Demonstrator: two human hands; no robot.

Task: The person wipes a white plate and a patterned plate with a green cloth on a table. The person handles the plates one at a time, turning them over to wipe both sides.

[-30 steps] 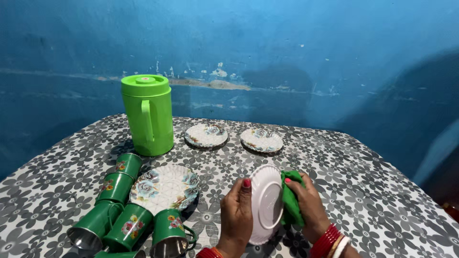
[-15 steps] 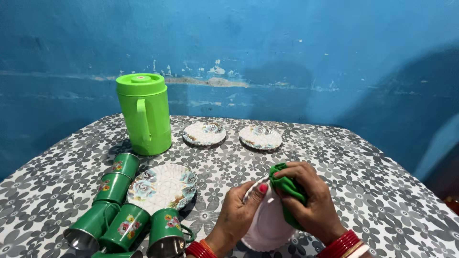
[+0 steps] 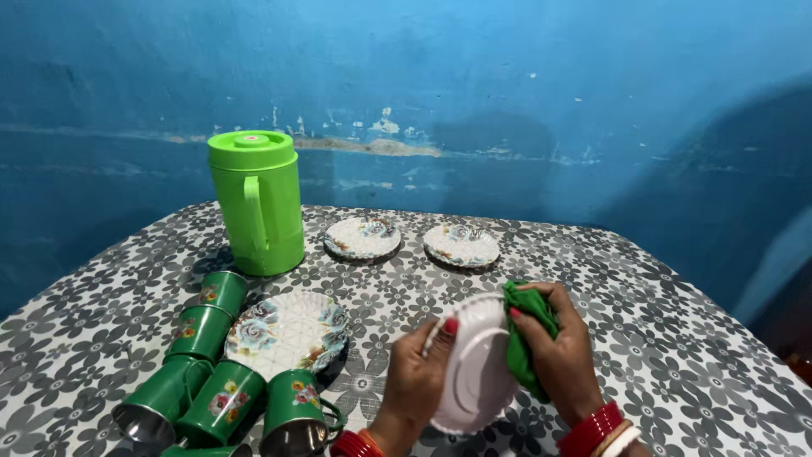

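My left hand (image 3: pixel 416 377) grips the left rim of a white plate (image 3: pixel 472 366), held tilted above the table with its underside toward me. My right hand (image 3: pixel 560 349) presses a bunched green cloth (image 3: pixel 523 338) against the plate's right edge. Red bangles sit on both wrists.
A lime-green lidded jug (image 3: pixel 258 201) stands at the back left. Two small floral plates (image 3: pixel 362 238) (image 3: pixel 461 245) lie behind my hands, a larger floral plate (image 3: pixel 289 332) to the left. Several green floral mugs (image 3: pixel 210 372) lie on their sides at the near left. The tablecloth (image 3: pixel 668 355) is flower-patterned.
The plate went from upright to nearly flat, then tilted up again. The cloth slid from the plate's right edge to its top and back toward the right.
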